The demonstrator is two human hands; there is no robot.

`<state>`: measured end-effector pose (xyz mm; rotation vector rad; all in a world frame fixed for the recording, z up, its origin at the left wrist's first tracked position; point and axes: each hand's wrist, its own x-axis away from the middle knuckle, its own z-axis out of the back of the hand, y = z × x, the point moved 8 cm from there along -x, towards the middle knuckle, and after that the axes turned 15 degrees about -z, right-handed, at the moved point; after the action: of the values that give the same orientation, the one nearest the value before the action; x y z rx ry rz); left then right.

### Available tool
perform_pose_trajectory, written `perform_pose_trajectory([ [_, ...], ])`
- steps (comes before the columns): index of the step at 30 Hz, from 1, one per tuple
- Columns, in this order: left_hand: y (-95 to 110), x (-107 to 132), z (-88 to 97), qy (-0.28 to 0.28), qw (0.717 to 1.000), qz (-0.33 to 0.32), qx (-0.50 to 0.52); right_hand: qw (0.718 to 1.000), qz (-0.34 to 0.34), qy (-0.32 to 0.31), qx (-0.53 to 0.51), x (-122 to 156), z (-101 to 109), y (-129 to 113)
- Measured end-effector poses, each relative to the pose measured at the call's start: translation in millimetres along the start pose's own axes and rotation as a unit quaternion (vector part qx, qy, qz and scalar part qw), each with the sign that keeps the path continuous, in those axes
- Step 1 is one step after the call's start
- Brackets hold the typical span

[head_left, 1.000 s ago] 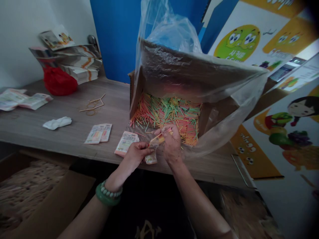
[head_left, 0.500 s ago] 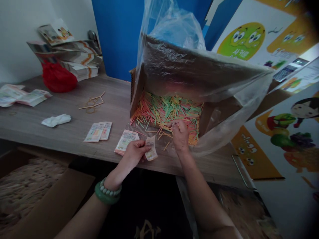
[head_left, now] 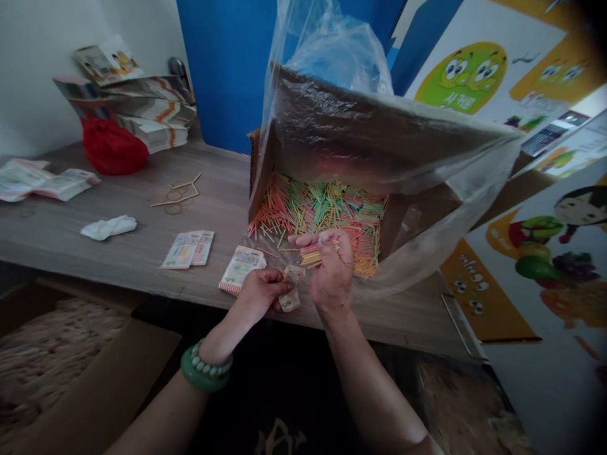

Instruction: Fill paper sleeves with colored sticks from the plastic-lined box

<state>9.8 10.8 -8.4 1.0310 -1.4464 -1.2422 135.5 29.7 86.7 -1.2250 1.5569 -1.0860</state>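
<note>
Between the thumb and fingers of my left hand [head_left: 260, 292] is a small printed packet [head_left: 289, 299], held upright near the table's front edge. My right hand [head_left: 333, 268] is turned palm up, its fingers curled round a bundle of thin pink and yellow sticks [head_left: 313, 254]. The ends of the bundle point at the packet, with a small gap between. Behind my right hand, a cardboard box lined with clear plastic [head_left: 332, 126] lies open toward me, with a heap of coloured sticks [head_left: 322, 205] inside. Beside my left hand lies a stack of printed packets [head_left: 241, 268].
Two flat packets [head_left: 188, 249] lie left of the stack. Farther left are a white crumpled tissue [head_left: 108, 227], rubber bands [head_left: 174, 208] with loose sticks, a red bag [head_left: 114, 148] and stacked printed packaging [head_left: 159, 114]. Plastic sheeting [head_left: 455, 215] spreads from the box's right side.
My right hand has moved left and toward me from the heap, turned palm up, and now shows a bundle of sticks. My left hand stays nearly in place, tilting the packet slightly.
</note>
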Motion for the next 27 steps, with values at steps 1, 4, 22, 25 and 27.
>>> perform_pose_trajectory([
  [1, -0.6, -0.1, -0.6, -0.002, 1.0, 0.002, 0.005, 1.0, -0.001, -0.002, -0.005, 1.1, -1.2, 0.6],
  [4, -1.1, -1.0, -2.5, -0.013, 1.0, -0.002, 0.026, 1.0, -0.024, -0.019, -0.001, 4.8, -6.4, 8.9],
  [22, 22.7, -10.0, 5.5, -0.007, 0.977, -0.162, 0.14, 0.958, -0.078, -0.203, 0.184, 2.0, -0.7, 30.8],
  [25, 20.7, -12.0, 13.3, 0.006, 0.972, -0.144, 0.184, 0.969, -0.097, -0.156, 0.166, -2.2, 16.4, 37.8],
  [27, 20.9, -12.1, 14.2, 0.009, 0.969, -0.142, 0.201, 0.962, -0.118, -0.146, 0.197, -1.5, 21.2, 49.8],
])
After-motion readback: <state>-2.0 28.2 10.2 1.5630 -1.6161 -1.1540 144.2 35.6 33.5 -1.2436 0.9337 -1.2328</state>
